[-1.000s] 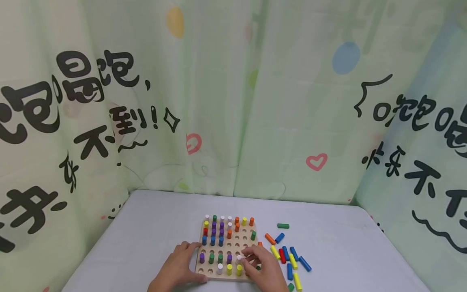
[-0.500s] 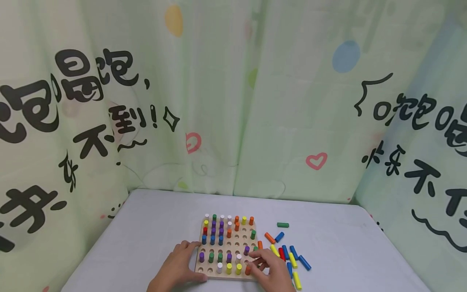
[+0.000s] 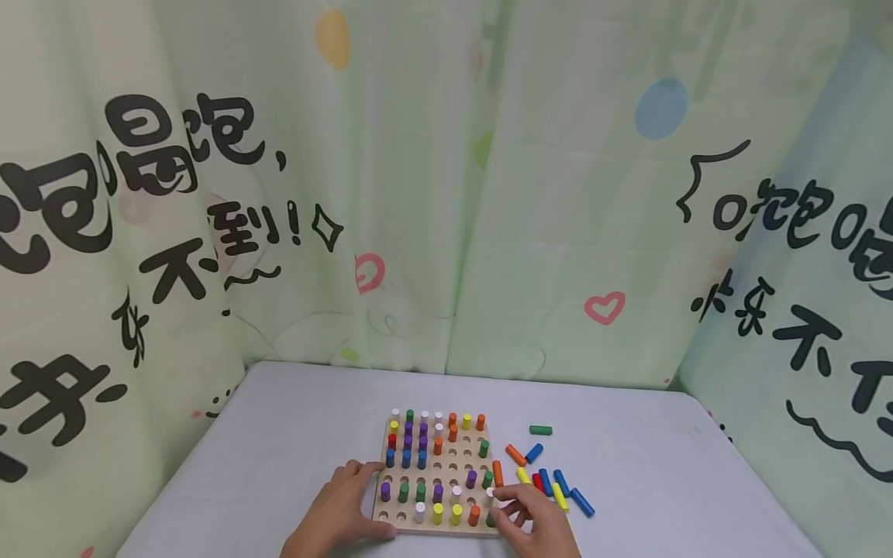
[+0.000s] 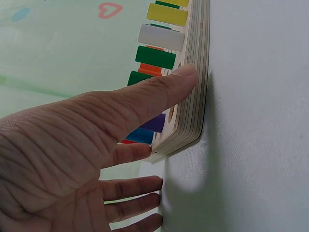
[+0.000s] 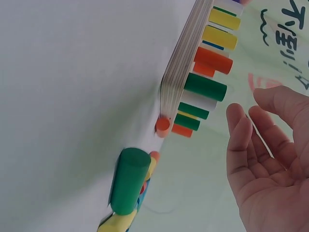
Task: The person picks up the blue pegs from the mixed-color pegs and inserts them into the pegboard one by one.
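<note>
On the worktop (image 3: 279, 411), bracing the board (image 4: 195, 106) against the spread left grip (image 3: 335, 508); holding nothing in the parted right grip (image 3: 533, 521), near a white peg (image 5: 200, 101). Seemingly between insertions; next, perhaps reach beyond that grip for a blue peg (image 3: 582, 503).

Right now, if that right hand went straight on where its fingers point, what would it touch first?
Probably the white peg just ahead of the right hand, though depth there is unclear.

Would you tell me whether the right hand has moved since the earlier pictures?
Yes; in the head view, the right hand has shifted rightward against the board.
</note>
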{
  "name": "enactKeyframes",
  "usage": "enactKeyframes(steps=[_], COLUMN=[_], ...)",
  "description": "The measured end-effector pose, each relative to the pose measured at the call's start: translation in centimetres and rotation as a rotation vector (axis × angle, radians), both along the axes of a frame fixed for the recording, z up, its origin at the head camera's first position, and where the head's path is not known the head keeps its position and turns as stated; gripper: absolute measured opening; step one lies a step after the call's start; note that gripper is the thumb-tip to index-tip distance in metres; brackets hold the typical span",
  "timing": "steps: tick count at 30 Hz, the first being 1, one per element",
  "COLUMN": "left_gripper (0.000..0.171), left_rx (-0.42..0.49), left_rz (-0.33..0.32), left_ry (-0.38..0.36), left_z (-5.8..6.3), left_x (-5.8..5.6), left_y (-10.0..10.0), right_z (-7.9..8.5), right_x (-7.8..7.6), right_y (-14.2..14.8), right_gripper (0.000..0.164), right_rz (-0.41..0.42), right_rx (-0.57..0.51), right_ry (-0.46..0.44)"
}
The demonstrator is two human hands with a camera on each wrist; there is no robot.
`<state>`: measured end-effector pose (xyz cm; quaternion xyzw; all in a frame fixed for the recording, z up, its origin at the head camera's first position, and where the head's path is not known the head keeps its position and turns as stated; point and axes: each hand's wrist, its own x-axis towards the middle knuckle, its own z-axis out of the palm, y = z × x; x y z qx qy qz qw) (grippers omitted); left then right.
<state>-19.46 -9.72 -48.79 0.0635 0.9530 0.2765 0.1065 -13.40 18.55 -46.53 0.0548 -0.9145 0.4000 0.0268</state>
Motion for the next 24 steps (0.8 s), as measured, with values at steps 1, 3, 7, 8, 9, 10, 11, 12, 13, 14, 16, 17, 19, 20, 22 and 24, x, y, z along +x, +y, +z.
enactKeyframes(steps=[1, 3, 7, 8, 9, 10, 11, 12, 13, 14, 16, 17, 19, 20, 22, 24], left_gripper=[0.095, 0.094, 0.093, 0.093, 0.093, 0.093, 0.093, 0.093, 0.093, 0.093, 0.093, 0.093, 0.093, 0.092, 0.092, 0.091], left_rx=[-0.001, -0.001, -0.001, -0.001, -0.002, -0.003, -0.004, -0.005, -0.005, -0.006, -0.006, -0.007, -0.007, -0.007, -0.007, -0.005], left_rz=[0.0, 0.002, 0.003, 0.003, 0.002, 0.002, 0.003, 0.004, 0.006, 0.008, 0.011, 0.01, 0.003, -0.003, -0.016, -0.028], left_ry=[0.0, -0.003, -0.006, -0.006, -0.004, -0.004, -0.003, -0.002, -0.002, -0.001, 0.0, 0.002, 0.012, 0.018, 0.03, 0.04], left_z=[0.0, 0.0, 0.1, 0.1, 0.1, 0.1, 0.1, 0.1, 0.2, 0.2, 0.2, 0.2, 0.1, 0.1, 0.1, 0.0], left_x=[0.0, 0.0, 0.0, 0.0, 0.1, 0.1, 0.1, 0.2, 0.2, 0.2, 0.2, 0.2, 0.2, 0.2, 0.2, 0.1], left_y=[0.0, 0.0, -0.1, 0.0, 0.0, 0.0, 0.0, 0.0, 0.1, 0.1, 0.1, 0.1, 0.0, 0.0, -0.1, -0.1], right_z=[0.0, 0.0, -0.1, -0.1, -0.2, -0.2, -0.2, -0.3, -0.3, -0.3, -0.4, -0.4, -0.5, -0.5, -0.5, -0.4], right_x=[0.0, 0.1, 0.2, 0.2, 0.2, 0.2, 0.2, 0.2, 0.2, 0.2, 0.3, 0.4, 0.5, 0.5, 0.6, 0.6], right_y=[0.1, 0.4, 1.0, 1.2, 1.4, 1.5, 1.7, 1.9, 2.1, 2.3, 2.6, 2.7, 3.0, 3.1, 3.4, 3.7], right_gripper=[0.023, 0.023, 0.023, 0.023, 0.024, 0.024, 0.024, 0.024, 0.024, 0.024, 0.023, 0.024, 0.024, 0.024, 0.025, 0.026], right_rz=[-0.007, -0.022, -0.071, -0.086, -0.1, -0.114, -0.127, -0.138, -0.146, -0.156, -0.175, -0.183, -0.195, -0.207, -0.222, -0.237], right_rx=[-0.001, 0.005, 0.033, 0.043, 0.053, 0.061, 0.066, 0.072, 0.08, 0.085, 0.088, 0.091, 0.097, 0.096, 0.102, 0.11], right_ry=[-0.004, -0.011, -0.022, -0.025, -0.027, -0.03, -0.033, -0.035, -0.034, -0.034, -0.033, -0.033, -0.032, -0.035, -0.035, -0.04])
